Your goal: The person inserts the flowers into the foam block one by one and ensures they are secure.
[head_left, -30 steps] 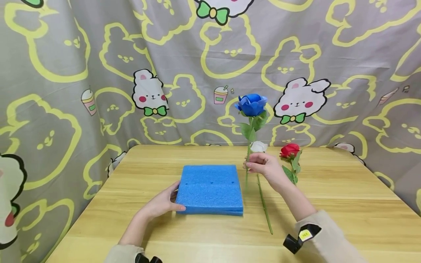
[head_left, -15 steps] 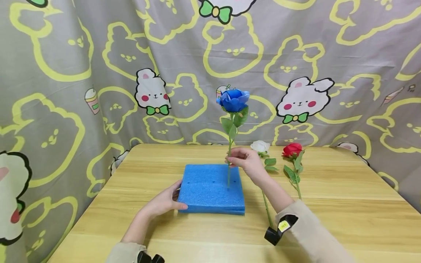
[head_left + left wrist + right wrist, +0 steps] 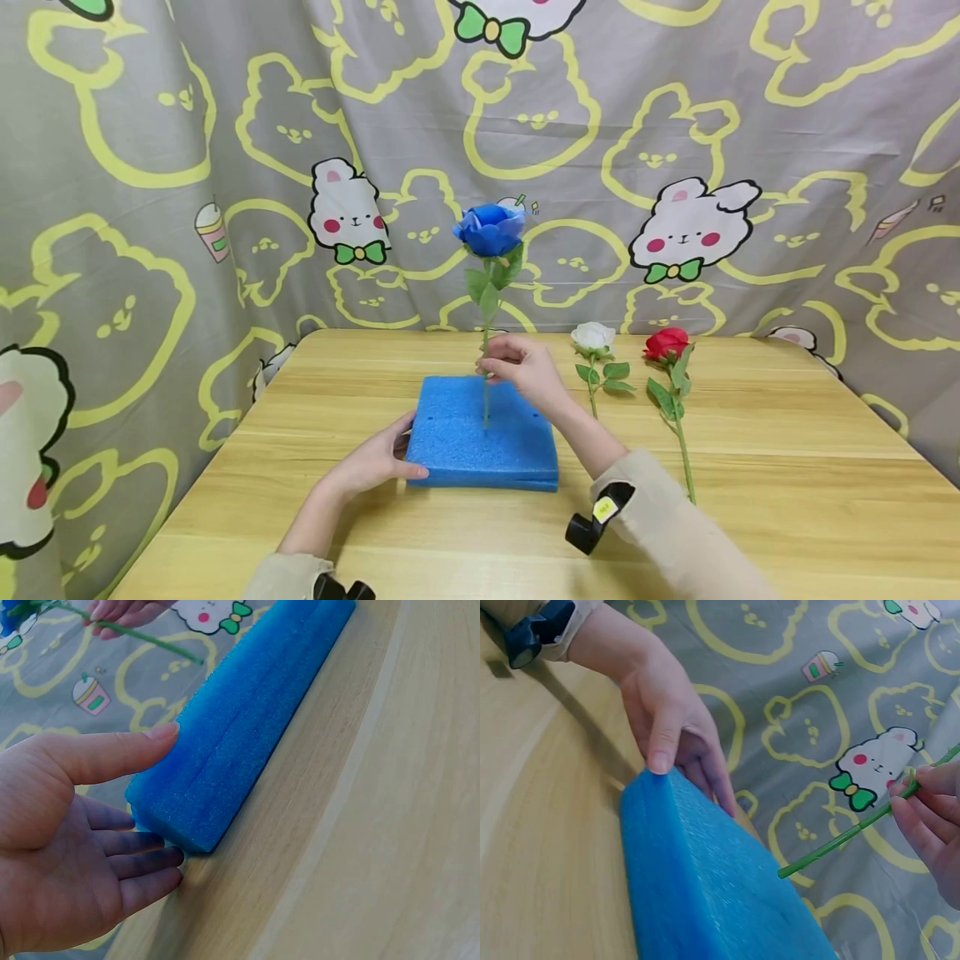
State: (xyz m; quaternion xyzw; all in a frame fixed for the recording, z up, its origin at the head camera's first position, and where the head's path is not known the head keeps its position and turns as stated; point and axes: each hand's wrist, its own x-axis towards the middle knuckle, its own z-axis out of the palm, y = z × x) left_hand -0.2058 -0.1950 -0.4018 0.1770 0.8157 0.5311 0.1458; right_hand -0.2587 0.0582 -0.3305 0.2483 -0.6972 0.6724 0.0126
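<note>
My right hand [image 3: 522, 367] pinches the green stem of a blue artificial rose [image 3: 490, 231] between thumb and fingertips. The rose stands upright, its bloom high over a blue foam block [image 3: 472, 450]. In the left wrist view the lower end of the stem [image 3: 172, 649] hangs in the air above the block. The left hand [image 3: 375, 454] rests at the block's left end, thumb laid on the front edge and fingers along the side. Those fingers [image 3: 146, 862] are extended with a slight bend. Small dark holes show on the block's top.
Right of the block, a white rose [image 3: 592, 340] and a red rose [image 3: 666, 343] lie on the wooden table [image 3: 787, 467]. The right forearm covers part of the white rose's stem. A patterned curtain [image 3: 420, 125] hangs behind the table.
My right hand has carried the blue rose leftward, from beside the block to over its middle, uncovering the white rose. The left hand has stayed at the block.
</note>
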